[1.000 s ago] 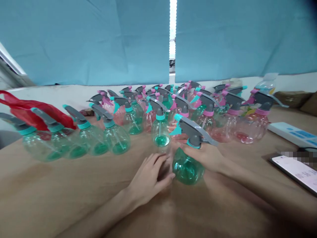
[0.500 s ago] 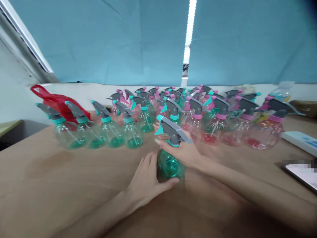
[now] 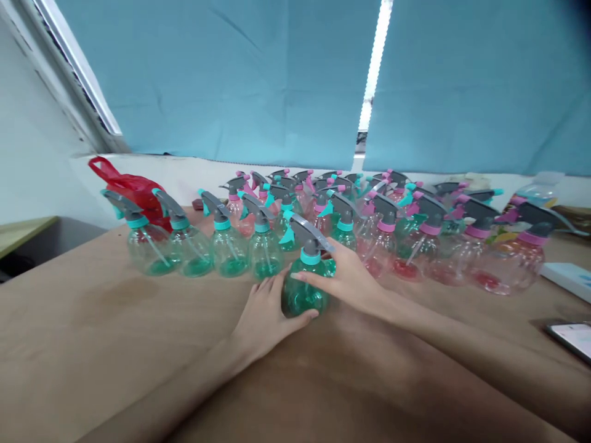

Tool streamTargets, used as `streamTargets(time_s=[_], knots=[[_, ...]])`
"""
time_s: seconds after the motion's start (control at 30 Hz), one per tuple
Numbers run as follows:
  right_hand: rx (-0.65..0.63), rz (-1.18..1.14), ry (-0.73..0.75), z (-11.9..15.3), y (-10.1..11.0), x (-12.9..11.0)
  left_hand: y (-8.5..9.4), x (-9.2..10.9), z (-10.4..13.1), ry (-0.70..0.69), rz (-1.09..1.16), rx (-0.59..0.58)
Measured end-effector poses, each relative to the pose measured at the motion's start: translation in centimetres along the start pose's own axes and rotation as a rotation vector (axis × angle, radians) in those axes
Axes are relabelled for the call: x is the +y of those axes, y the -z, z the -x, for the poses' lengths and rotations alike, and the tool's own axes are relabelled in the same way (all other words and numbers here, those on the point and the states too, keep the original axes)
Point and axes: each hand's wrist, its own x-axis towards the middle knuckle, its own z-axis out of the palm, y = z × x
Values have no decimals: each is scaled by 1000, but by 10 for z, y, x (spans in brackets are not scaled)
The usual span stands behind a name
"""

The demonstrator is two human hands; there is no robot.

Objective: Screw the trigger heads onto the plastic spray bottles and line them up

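A green, see-through spray bottle (image 3: pixel 305 295) with a grey and turquoise trigger head stands upright on the table in front of me, between both hands. My left hand (image 3: pixel 263 320) curves round its lower left side, the thumb across the front near the base. From the right, my right hand (image 3: pixel 353 277) grips the upper body just under the turquoise collar, its thumb in front and the other fingers hidden behind. Just left of the held bottle is another green spray bottle (image 3: pixel 266 252), the end of a row of similar ones.
Several pink spray bottles (image 3: pixel 503 264) line the right side, with more bottles crowded behind. A red plastic bag (image 3: pixel 138 194) lies at the back left. A white box (image 3: pixel 570 277) and a phone (image 3: pixel 575 339) are at the right. The wooden table (image 3: pixel 106 344) spans the foreground.
The spray bottle has moved left, closer to the green row, and now looks more upright. My right hand has slid from the neck to the upper body. The view has shifted slightly left.
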Motion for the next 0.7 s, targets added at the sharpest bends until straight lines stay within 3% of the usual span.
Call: streamTargets(time_s=[0.17,0.37,0.7], knots=[[0,38,-76,-10,0,2,-2,-9,1,-1,-27,-22],[56,-27,-79,-29,-8,12,-6,-13,10,5,-68,98],[123,51,-61,-48,-19,25,-10,-8,13,-97,-39,1]])
